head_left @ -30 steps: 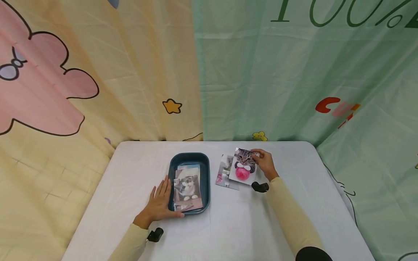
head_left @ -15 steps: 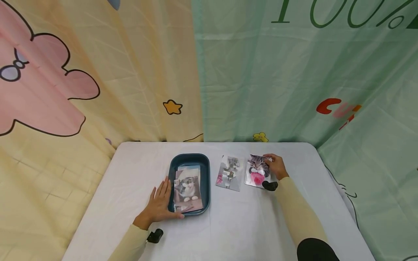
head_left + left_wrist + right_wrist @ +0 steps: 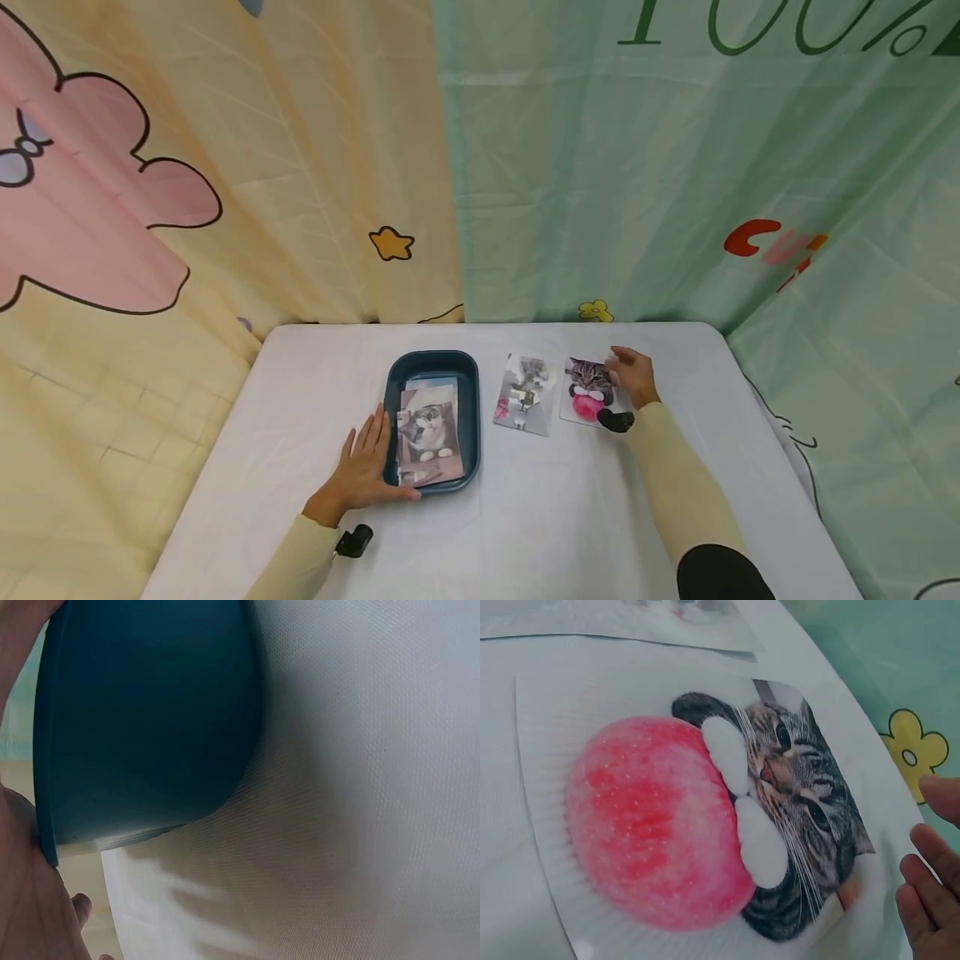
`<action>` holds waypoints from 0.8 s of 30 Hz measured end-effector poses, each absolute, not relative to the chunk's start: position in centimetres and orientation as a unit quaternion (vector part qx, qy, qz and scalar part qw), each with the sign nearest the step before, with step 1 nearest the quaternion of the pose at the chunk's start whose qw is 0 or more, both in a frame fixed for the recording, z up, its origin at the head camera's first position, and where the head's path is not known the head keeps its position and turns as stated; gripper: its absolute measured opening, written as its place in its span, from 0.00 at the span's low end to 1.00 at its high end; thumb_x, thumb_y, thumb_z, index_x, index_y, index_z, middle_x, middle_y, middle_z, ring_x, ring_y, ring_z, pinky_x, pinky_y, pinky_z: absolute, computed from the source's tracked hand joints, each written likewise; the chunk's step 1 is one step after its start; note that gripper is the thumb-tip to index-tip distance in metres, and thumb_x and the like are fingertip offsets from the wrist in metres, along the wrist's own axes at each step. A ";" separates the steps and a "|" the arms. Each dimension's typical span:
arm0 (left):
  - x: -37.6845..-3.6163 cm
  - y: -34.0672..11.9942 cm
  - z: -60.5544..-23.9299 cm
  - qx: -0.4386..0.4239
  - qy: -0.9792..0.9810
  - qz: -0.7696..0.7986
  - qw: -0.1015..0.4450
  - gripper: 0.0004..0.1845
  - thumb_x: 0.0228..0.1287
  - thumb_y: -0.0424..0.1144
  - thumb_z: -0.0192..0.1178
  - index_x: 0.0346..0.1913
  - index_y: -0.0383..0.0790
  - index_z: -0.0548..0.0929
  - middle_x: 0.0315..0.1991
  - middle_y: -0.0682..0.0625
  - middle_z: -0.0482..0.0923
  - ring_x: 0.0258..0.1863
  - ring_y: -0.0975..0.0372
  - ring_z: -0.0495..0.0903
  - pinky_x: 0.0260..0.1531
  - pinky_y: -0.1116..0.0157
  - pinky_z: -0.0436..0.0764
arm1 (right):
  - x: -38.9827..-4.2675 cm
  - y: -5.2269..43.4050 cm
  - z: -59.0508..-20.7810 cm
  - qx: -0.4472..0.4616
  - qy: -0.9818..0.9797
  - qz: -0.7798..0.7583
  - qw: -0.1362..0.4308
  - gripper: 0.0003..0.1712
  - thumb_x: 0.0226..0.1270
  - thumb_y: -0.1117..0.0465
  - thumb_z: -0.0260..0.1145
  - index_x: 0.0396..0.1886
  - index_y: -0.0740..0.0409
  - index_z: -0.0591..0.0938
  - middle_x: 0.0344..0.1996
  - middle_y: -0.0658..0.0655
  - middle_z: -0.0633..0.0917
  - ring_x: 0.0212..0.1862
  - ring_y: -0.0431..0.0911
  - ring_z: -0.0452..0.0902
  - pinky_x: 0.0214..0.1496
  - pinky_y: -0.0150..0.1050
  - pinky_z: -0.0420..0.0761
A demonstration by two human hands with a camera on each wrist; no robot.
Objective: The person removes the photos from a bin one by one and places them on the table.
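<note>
My left hand (image 3: 360, 475) rests against the left side of a dark blue-green tray (image 3: 470, 425), fingers straight along the rim and thumb at its near corner. The left wrist view shows the tray's outer wall (image 3: 150, 712) against the palm. Inside the tray lies a stack of cat photo cards (image 3: 431, 437), a grey-and-white cat on top. To the right, a card of a tabby cat with a pink apple (image 3: 587, 392) lies on the table. My right hand (image 3: 633, 375) hovers at its far right corner, loosely curled and holding nothing; the right wrist view shows the fingers (image 3: 926, 870) apart from the card.
A second card, greyish with a pink patch (image 3: 525, 396), lies between the tray and the tabby card. A white cloth covers the table (image 3: 525, 517). Printed curtains (image 3: 525, 167) hang behind its far edge.
My right hand has carried the tabby card rightward off the greyish card, laid it on the table and let go. The left hand and the tray have stayed in place.
</note>
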State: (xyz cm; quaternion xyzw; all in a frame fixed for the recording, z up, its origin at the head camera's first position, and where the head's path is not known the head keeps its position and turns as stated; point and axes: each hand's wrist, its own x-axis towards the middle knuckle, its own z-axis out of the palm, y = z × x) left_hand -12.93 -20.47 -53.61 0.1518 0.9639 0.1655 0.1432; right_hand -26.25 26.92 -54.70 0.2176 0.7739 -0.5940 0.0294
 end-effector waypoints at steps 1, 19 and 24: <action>-12.9 -20.5 -53.6 0.152 0.964 0.167 0.143 0.76 0.35 0.78 0.63 0.74 0.26 0.41 0.76 0.35 0.30 0.75 0.42 0.36 0.68 0.39 0.35 | -26.2 26.8 -54.6 0.214 0.776 -0.592 0.022 0.25 0.71 0.66 0.57 0.67 0.64 0.70 0.68 0.65 0.67 0.71 0.57 0.58 0.71 0.51 0.59; -12.7 -20.4 -53.4 0.147 0.964 0.172 0.140 0.77 0.34 0.78 0.64 0.74 0.27 0.40 0.76 0.35 0.31 0.75 0.43 0.36 0.69 0.40 0.35 | -24.5 17.2 -52.6 0.005 0.796 -0.603 0.058 0.20 0.68 0.66 0.63 0.56 0.72 0.77 0.49 0.67 0.81 0.52 0.58 0.78 0.57 0.53 0.76; -12.7 -20.4 -53.5 0.144 0.965 0.171 0.138 0.77 0.34 0.78 0.64 0.75 0.28 0.40 0.77 0.36 0.30 0.75 0.43 0.36 0.69 0.40 0.36 | -23.6 13.7 -51.9 -0.042 0.797 -0.597 0.075 0.17 0.67 0.65 0.64 0.53 0.71 0.79 0.47 0.64 0.83 0.47 0.52 0.81 0.54 0.48 0.79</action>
